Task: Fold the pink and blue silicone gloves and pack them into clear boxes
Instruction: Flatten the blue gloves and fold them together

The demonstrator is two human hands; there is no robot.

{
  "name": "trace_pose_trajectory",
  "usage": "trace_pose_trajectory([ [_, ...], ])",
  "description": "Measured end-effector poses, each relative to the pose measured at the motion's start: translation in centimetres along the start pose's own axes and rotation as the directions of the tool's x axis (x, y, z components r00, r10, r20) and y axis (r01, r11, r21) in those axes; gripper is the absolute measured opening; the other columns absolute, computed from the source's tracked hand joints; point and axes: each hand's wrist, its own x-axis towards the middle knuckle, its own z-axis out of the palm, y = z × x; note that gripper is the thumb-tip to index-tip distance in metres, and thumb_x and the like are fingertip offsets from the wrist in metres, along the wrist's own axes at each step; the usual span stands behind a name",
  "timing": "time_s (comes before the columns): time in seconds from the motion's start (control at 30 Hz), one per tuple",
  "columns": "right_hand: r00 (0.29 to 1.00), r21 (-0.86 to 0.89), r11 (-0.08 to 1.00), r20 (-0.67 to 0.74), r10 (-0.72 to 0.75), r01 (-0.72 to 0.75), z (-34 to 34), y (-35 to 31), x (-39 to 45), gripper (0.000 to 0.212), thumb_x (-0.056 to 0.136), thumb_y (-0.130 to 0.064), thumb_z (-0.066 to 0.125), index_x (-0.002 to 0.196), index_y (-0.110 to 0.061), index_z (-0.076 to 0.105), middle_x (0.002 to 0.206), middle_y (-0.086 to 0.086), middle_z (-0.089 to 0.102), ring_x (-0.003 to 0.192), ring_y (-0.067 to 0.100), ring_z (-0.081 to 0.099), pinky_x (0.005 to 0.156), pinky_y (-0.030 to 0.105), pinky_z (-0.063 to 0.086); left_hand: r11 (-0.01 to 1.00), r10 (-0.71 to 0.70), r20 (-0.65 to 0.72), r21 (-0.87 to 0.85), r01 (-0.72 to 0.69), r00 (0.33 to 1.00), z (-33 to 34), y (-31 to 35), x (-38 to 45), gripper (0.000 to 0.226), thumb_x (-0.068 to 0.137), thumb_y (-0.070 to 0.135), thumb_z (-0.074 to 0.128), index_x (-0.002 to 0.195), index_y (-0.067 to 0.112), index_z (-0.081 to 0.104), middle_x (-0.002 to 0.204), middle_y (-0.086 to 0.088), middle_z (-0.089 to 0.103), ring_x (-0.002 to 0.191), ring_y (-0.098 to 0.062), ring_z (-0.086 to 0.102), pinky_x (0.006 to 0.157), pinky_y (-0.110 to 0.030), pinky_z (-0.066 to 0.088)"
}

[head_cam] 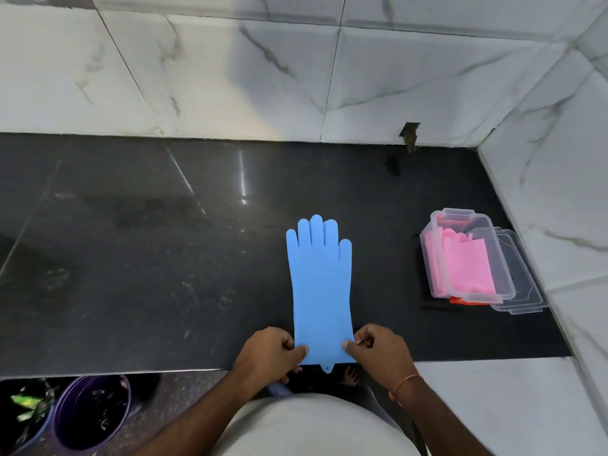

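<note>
We have the blue glove (320,291) laid flat on the black counter (148,258), fingers pointing away from us toward the marble wall (230,77) and its cuff at the counter's near edge. Our left hand (269,353) pinches the cuff's left corner and our right hand (381,352) pinches its right corner, each closed on the silicone with thumb on top. We judge this hold is meant to keep the cuff square and taut, ready to lift it and fold it up over the fingers. The glove looks smooth, matte and floppy, with a small tab hanging off the cuff past the counter edge; silicone like this will likely spring back unless the fold is pressed down.

To the right of the glove, well apart from it, sits a clear box (467,255) of thin, glossy plastic with rounded corners. The pink gloves (467,264) already lie folded inside it. More clear plastic (523,291), either lids or another box, lies beneath and beside it; we cannot tell which.
</note>
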Motion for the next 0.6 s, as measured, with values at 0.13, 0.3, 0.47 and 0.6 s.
trace_pose_trajectory([
  [0.13,0.995,0.115,0.989,-0.039,-0.089,0.093,0.4,0.1,-1.2,0.033,0.084,-0.031,0.085,0.103,-0.04,0.06,0.079,-0.014,0.073,0.078,-0.002,0.07,0.065,0.012,0.049,0.993,0.075,-0.079,-0.082,-0.082,0.994,0.6,-0.4,-0.8,0.032,0.096,0.04,0.078,0.076,0.022,0.061,0.066,0.012,0.077,0.056,-0.005,0.076,0.05,-0.016,0.05],
  [0.3,0.972,0.226,0.947,0.008,-0.236,0.228,-0.2,-0.1,-1.2,0.044,0.097,-0.018,0.073,0.125,-0.049,0.06,0.083,-0.01,0.073,0.079,0.006,0.071,0.073,0.015,0.055,0.846,0.036,-0.051,-0.531,-0.057,0.998,0.9,-0.5,-0.8,0.021,0.106,0.03,0.072,0.124,0.028,0.061,0.086,0.001,0.082,0.072,-0.02,0.082,0.075,-0.048,0.071],
  [0.47,0.924,0.115,0.922,0.057,-0.377,0.369,-1.3,0.3,0.4,0.04,0.102,-0.003,0.06,0.123,-0.034,0.075,0.097,-0.023,0.076,0.09,0.002,0.071,0.083,0.015,0.053,0.952,0.25,-0.112,-0.151,-0.265,0.962,-1.9,-1.3,0.8,0.038,0.114,0.027,0.052,0.142,0.053,0.049,0.097,0.009,0.083,0.067,-0.02,0.08,0.069,-0.04,0.068],
  [0.6,0.795,-0.256,0.754,0.13,-0.593,0.604,-1.8,0.6,1.7,0.042,0.096,-0.012,0.064,0.133,-0.032,0.07,0.105,-0.013,0.067,0.084,0.006,0.061,0.079,0.027,0.055,0.724,0.493,-0.127,0.61,-0.324,0.861,-4.4,-0.6,2.8,0.048,0.104,0.054,0.057,0.148,0.05,0.04,0.11,0.018,0.07,0.099,-0.015,0.073,0.076,-0.036,0.057],
])
